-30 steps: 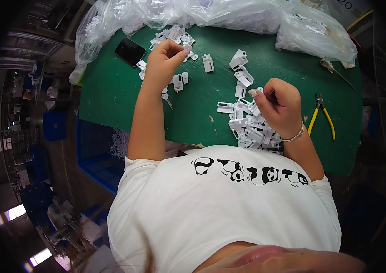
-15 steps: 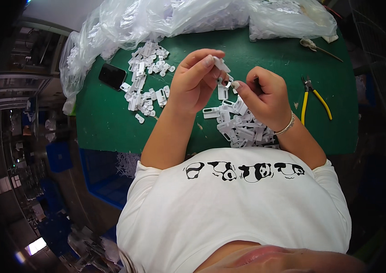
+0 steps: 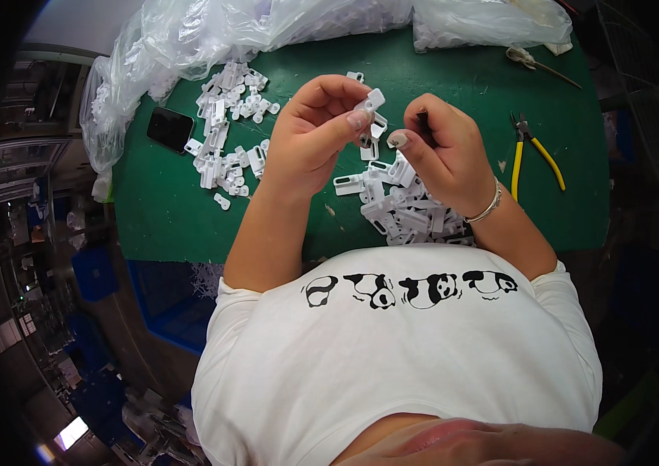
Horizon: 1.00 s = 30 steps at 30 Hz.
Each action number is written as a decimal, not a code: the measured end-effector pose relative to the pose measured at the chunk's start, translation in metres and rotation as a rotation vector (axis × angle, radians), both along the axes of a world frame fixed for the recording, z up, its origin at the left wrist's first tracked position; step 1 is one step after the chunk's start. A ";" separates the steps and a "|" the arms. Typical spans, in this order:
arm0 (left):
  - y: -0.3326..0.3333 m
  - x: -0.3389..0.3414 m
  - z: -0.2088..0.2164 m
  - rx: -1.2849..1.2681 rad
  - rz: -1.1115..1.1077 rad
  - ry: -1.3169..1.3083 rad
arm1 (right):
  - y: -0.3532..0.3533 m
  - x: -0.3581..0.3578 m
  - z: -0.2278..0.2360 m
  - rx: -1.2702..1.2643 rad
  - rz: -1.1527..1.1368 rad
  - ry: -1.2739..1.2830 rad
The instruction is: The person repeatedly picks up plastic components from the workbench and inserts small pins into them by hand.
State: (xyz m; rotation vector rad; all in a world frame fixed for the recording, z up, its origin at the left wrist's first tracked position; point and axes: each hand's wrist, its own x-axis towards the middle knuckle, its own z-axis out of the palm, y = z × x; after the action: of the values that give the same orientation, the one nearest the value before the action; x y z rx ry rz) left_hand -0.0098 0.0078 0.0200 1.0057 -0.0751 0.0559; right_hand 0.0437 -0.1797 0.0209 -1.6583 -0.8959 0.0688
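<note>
Head view: one white plastic part [image 3: 376, 99], pinched in the left hand [image 3: 315, 138] above the green bench [image 3: 570, 221], its end seemingly left exposed; right hand [image 3: 454, 159] curled beside, contents unclear; similar pile [image 3: 411, 208] nearer the body, presumably for reach; yellow-handled pliers [image 3: 526, 132] aside.

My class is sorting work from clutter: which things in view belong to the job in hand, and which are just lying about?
Seemingly in the job:
white part in the left hand
loose white parts on the green table
clear bags of white pieces

Seemingly lying about:
dark phone
yellow-handled pliers, untouched
</note>
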 end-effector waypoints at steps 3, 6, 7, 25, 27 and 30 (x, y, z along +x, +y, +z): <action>0.001 -0.003 0.001 0.062 0.009 0.023 | 0.001 0.000 0.000 -0.013 0.011 -0.003; -0.002 -0.005 0.003 0.096 -0.011 0.044 | 0.001 0.001 -0.002 -0.023 0.025 -0.047; -0.004 -0.006 0.003 0.108 -0.028 0.044 | 0.001 0.001 -0.002 -0.025 0.036 -0.079; -0.008 -0.004 -0.011 0.026 -0.116 -0.061 | -0.002 0.001 0.006 -0.134 0.110 -0.118; -0.011 -0.003 -0.009 0.020 -0.091 -0.061 | -0.004 0.002 0.007 -0.156 0.119 -0.135; -0.011 -0.004 -0.008 0.035 -0.059 -0.057 | -0.005 0.004 0.010 -0.198 0.129 -0.174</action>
State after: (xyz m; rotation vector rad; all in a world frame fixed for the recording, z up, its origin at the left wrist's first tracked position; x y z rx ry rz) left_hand -0.0135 -0.0033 0.0125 1.0363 -0.1579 0.0293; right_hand 0.0475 -0.1851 0.0307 -1.8080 -1.1586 0.1059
